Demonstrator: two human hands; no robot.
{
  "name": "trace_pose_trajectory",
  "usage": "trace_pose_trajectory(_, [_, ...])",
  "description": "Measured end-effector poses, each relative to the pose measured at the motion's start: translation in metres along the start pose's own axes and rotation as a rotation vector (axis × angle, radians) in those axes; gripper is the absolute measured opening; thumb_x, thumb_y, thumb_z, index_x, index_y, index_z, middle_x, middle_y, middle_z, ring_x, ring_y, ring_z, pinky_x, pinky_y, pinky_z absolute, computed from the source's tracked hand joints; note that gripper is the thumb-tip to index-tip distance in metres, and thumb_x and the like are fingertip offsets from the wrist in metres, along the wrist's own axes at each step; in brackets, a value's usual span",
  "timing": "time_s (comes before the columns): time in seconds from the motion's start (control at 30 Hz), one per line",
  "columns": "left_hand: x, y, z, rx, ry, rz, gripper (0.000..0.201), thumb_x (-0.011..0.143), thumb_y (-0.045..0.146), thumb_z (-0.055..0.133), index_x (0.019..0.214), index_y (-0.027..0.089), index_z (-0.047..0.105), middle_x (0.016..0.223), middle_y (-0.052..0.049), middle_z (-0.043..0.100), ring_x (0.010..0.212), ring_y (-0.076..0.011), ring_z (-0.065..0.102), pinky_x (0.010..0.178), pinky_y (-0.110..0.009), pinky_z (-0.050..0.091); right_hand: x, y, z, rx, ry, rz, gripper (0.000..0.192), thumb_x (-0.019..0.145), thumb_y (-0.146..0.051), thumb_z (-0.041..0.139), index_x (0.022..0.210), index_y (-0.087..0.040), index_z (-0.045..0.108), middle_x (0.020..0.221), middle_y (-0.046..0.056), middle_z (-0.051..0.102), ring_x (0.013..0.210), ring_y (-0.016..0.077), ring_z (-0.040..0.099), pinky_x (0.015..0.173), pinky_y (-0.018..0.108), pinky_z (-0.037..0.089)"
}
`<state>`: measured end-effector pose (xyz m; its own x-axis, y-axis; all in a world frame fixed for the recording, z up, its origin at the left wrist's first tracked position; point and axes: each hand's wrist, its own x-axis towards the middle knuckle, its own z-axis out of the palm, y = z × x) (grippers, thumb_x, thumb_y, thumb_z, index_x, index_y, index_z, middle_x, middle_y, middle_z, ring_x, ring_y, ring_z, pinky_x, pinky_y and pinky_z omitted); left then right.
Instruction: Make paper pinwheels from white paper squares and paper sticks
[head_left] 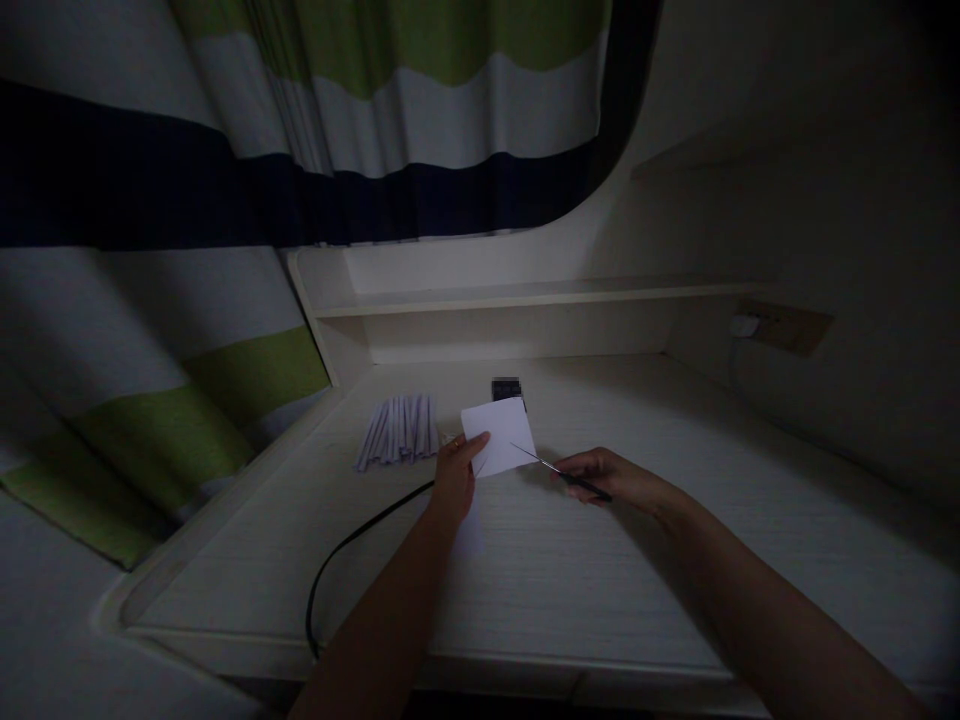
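Paper [501,436] pinched at its left edge by left hand [454,482], right hand [604,478] closed on scissors [559,470], blades open at paper's right edge, above desk [600,580] middle.

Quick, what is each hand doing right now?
Left hand: closed, pinching a white paper sheet.
Right hand: closed around thin black-handled scissors.

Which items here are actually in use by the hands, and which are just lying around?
In use:
left hand holding white paper
right hand holding scissors

Lying about:
paper strips
black cable
small dark object
wall socket
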<state>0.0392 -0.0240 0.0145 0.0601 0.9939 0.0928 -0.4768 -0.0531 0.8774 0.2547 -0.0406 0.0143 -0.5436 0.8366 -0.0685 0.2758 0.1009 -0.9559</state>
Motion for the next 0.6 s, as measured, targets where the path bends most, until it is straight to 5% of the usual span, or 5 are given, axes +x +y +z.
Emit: trace_pose_trajectory(0.6, [-0.0020,0.0007,0.0035,0.015,-0.013,-0.002,0.025,0.057,0.027,0.064,0.079,0.015,0.064,0.081,-0.007,0.067,0.077,-0.0230,0.061,0.064,-0.031,0.047,0.0006,0.0026,-0.0026,-0.011,-0.034,-0.013,0.030,0.066,-0.029,0.061,0.092,-0.014,0.058,0.050,-0.007,0.042,0.039,0.0026,0.030,0.038,0.019,0.023])
